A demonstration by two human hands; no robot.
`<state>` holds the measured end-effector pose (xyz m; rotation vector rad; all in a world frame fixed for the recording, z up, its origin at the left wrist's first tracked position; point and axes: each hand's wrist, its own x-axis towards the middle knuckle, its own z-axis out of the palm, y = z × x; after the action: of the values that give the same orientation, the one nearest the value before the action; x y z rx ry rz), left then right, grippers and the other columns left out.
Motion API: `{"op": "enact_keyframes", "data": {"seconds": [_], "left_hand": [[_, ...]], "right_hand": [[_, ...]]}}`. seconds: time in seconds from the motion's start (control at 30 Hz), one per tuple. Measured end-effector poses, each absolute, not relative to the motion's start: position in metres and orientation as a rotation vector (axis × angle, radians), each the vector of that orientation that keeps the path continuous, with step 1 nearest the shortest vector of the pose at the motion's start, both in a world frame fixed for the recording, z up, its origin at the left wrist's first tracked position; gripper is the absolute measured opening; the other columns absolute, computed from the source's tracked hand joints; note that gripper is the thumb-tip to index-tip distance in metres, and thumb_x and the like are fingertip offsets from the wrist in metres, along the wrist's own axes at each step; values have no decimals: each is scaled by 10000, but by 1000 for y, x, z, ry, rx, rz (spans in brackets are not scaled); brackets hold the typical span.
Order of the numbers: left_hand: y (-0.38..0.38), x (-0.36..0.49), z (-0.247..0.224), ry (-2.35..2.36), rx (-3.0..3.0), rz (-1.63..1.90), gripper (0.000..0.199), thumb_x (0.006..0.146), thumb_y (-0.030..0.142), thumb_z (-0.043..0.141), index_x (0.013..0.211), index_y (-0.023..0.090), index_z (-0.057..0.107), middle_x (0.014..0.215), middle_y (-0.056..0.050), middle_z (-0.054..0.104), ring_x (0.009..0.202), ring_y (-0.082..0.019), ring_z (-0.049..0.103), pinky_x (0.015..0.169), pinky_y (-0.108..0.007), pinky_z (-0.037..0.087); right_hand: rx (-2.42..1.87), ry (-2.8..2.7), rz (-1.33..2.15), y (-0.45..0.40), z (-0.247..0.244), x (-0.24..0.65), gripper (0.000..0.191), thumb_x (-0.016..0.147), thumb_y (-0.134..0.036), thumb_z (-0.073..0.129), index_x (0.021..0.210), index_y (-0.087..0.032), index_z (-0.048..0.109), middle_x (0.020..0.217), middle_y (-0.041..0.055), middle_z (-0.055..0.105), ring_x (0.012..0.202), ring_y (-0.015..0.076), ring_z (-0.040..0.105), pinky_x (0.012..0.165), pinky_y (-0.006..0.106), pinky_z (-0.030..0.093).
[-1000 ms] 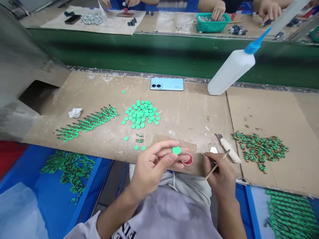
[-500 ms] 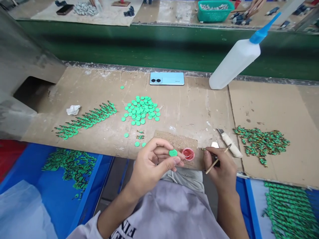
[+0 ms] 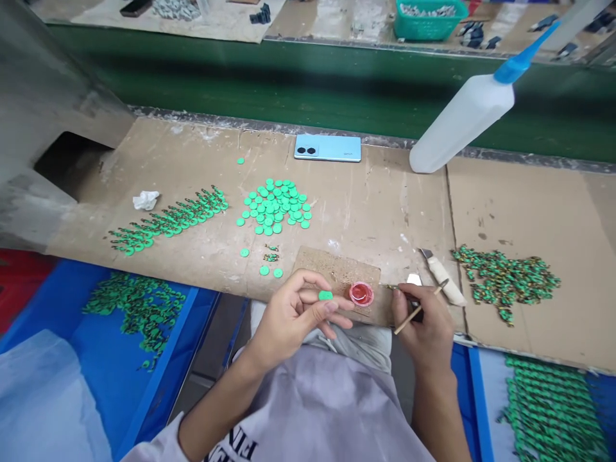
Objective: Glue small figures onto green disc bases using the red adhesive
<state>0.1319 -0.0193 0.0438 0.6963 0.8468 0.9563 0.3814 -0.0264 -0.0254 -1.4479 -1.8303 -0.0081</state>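
Observation:
Between thumb and fingers, my left hand [image 3: 293,321] pinches a green disc [image 3: 325,296] above the table's front edge. My right hand [image 3: 426,324] grips a thin wooden stick [image 3: 418,311] and a small figure-like piece [image 3: 392,287] pokes out at its fingertips. A small cup of red liquid [image 3: 361,294] sits between the hands on a cardboard scrap [image 3: 312,262]. Left of it lie two loose discs [image 3: 264,271] and a few small green-gold pieces [image 3: 271,257]. Behind them is a pile of green discs [image 3: 276,205].
Rows of assembled pieces [image 3: 168,221] lie left, a heap of green-gold pieces [image 3: 514,279] right. A knife [image 3: 445,279] is beside my right hand. A phone [image 3: 327,147] and a leaning white bottle [image 3: 462,122] are at the back. Blue bins [image 3: 168,359] flank me.
The disc in my left hand has tilted and moved slightly left, away from the cup. My right hand has barely moved. The camera view has shifted a little.

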Motion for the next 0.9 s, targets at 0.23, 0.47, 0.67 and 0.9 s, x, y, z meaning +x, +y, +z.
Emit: {"op": "enact_keyframes", "data": {"seconds": [0.23, 0.47, 0.67, 0.9], "left_hand": [[-21, 139, 42, 892, 723, 898, 419, 792, 315, 914, 905, 197, 529, 775, -36, 835, 587, -149, 774, 468, -147, 521], [-20, 129, 40, 951, 845, 837, 201, 887, 288, 809, 1021, 152, 746, 855, -78, 839, 572, -107, 736, 449, -130, 468], [-27, 123, 36, 921, 804, 861, 254, 903, 274, 801, 1134, 170, 791, 943, -99, 860, 677, -167, 811, 503, -161, 569], [-35, 120, 31, 801, 759, 892, 189, 820, 210, 877, 1002, 195, 830, 833, -64, 862, 604, -169, 801, 478, -159, 566]], "right_hand": [[-1422, -1867, -7, -27, -24, 380, 38, 997, -194, 650, 1005, -231, 654, 813, 23, 697, 742, 214, 644, 694, 337, 484], [-1512, -1921, 91, -28, -18, 381, 49, 1027, -201, 606, 988, -221, 628, 757, -11, 643, 734, 205, 611, 837, 390, 397], [-1597, -2031, 178, -35, -9, 391, 88, 1052, -259, 575, 993, -227, 633, 736, -22, 598, 721, 207, 595, 837, 405, 358], [-1514, -1712, 363, -44, 2, 394, 333, 1127, -429, 428, 1347, -258, 611, 950, 58, 711, 818, 238, 661, 782, 401, 487]]}}
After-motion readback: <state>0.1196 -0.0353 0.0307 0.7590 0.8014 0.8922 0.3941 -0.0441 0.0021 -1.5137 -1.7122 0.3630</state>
